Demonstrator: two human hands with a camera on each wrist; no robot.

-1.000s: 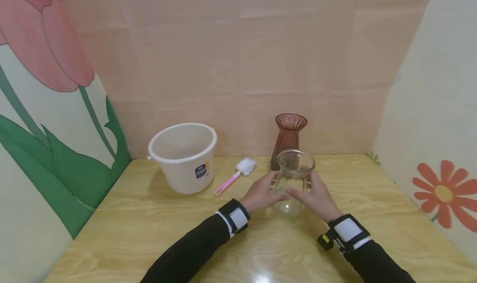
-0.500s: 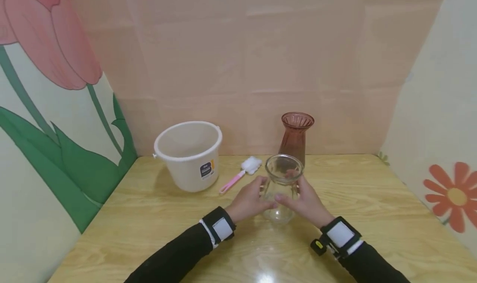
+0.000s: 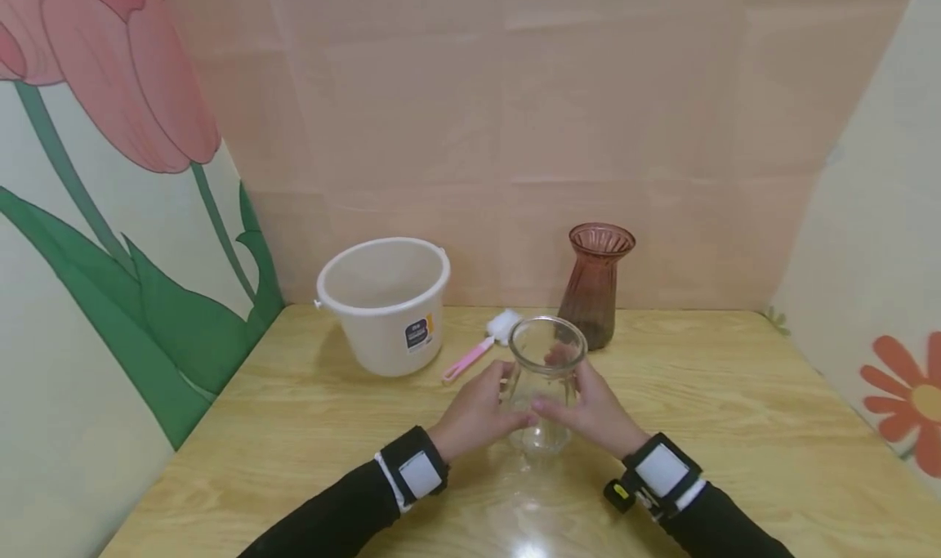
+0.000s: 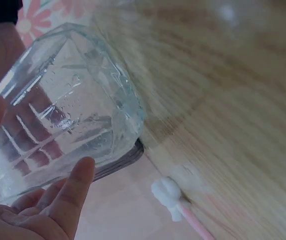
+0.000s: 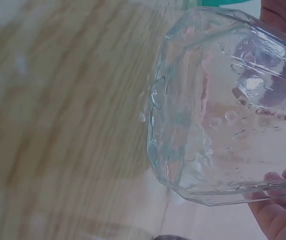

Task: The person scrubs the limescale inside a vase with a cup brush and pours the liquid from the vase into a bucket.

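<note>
A clear glass vase [image 3: 544, 382] stands on the wooden table [image 3: 735, 427], held between both hands. My left hand [image 3: 478, 407] wraps its left side and my right hand [image 3: 591, 411] its right side, fingers curled round the glass. The left wrist view shows the clear vase [image 4: 68, 110] close up with left fingers [image 4: 73, 192] against it. In the right wrist view the vase [image 5: 223, 110] fills the frame, with right fingertips [image 5: 278, 207] at its lower edge.
A white bucket [image 3: 385, 301] stands at the back left. Lying between the bucket and a brown ribbed vase [image 3: 597, 292] near the back wall is a pink-handled sponge brush [image 3: 478, 347], which also shows in the left wrist view [image 4: 175, 202]. Painted walls close in on three sides.
Both hands have slid the clear vase leftward and slightly toward me, away from the brown vase. The head view has also shifted.
</note>
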